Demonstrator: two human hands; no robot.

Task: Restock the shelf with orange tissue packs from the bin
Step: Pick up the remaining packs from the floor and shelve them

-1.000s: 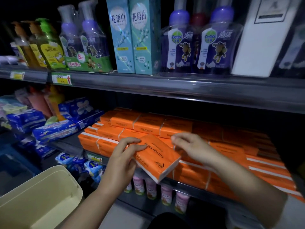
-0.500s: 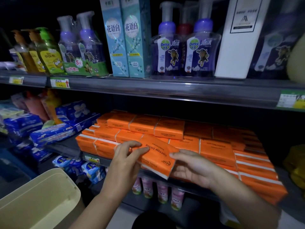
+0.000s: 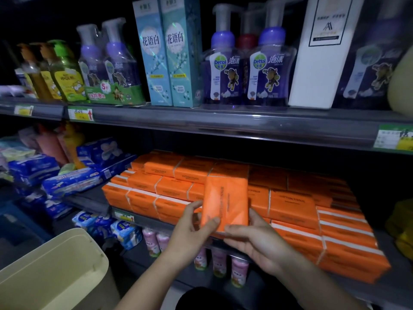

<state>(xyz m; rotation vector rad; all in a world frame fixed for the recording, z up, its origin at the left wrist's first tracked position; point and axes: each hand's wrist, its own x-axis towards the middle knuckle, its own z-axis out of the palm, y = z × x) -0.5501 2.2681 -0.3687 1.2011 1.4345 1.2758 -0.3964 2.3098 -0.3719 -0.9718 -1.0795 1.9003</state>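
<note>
Shelving fills the view: the upper shelf (image 3: 201, 121) carries Dettol pump bottles (image 3: 223, 70), and the middle shelf (image 3: 89, 199) is your target. Stacked orange tissue packs (image 3: 290, 209) cover most of it from centre to right, lying flat in rows and layers, with blue packs (image 3: 71, 182) to their left. The cream bin (image 3: 51, 269) sits near left, below shelf level.

The held pack (image 3: 225, 202) stands on end just in front of the stack's near row, above the shelf's front rail, with its long side vertical. It is not yet laid down. Your left hand (image 3: 190, 229) grips its lower left edge, thumb on the near face and fingers curled behind. Your right hand (image 3: 257, 240) grips the lower right corner, thumb under the bottom edge and fingers up the right side.

The pack looks soft, so keep both grips low and light and avoid creasing the wrapper. Every pack on the shelf lies flat, so tip this one away from you until its broad face is up like theirs. The near centre of the stack seems a step lower than the rows behind it, which makes it a likely seat. Lower the far edge first, then slide the pack back until it butts the row behind and its near edge lines up with its neighbours. An overhang at the rail could let it slip off.
</note>
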